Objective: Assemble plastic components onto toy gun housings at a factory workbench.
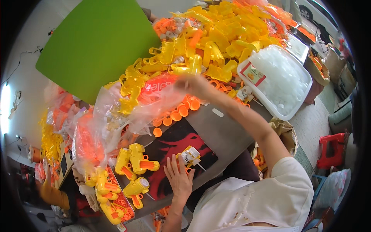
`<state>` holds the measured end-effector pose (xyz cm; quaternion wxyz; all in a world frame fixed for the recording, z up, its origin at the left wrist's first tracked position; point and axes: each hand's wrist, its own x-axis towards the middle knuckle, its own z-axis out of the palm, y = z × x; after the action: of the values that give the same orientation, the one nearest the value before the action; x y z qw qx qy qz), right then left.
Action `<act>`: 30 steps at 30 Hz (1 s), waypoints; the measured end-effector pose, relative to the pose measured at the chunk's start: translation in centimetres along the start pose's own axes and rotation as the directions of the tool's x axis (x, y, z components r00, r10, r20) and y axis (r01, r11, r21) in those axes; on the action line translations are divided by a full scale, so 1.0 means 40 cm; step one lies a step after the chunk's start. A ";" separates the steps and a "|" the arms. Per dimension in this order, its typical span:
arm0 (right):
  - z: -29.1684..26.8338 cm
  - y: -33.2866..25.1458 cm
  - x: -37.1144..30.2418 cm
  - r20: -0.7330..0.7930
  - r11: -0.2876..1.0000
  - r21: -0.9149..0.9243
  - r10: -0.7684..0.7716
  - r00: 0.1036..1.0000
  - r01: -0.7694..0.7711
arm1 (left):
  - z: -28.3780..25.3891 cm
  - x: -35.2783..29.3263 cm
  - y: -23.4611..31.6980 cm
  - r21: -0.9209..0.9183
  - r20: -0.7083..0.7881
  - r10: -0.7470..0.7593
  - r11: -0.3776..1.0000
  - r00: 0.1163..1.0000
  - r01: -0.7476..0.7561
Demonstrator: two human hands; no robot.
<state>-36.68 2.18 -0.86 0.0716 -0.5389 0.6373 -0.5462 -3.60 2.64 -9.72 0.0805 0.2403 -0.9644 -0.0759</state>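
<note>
left hand (178,178) lies flat and open on the worktop (228,131), fingertips touching a half-built yellow toy gun (189,156): light, stiff plastic, best held by the body. right hand (193,85) blurred; grip cannot be told.

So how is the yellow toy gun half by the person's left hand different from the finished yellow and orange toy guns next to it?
The open yellow plastic toy gun half shows white inner parts; the finished yellow and orange plastic toy guns are closed shells. The half lies alone beside the left hand; the finished guns lie together in a group to its left. The finished guns show orange triggers, which I cannot see on the half. Both are yellow plastic and rest on the same dark table mat.
</note>
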 end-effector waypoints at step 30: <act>0.108 -0.222 -0.096 0.659 0.923 0.100 0.219 0.719 -0.373 | -0.285 0.098 -0.022 0.132 -0.359 0.359 0.933 0.862 -0.334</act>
<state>-26.75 4.02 2.39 0.4305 -0.5702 0.5869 -0.3809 -4.43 -1.20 1.70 0.2688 0.0755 -0.9601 0.0187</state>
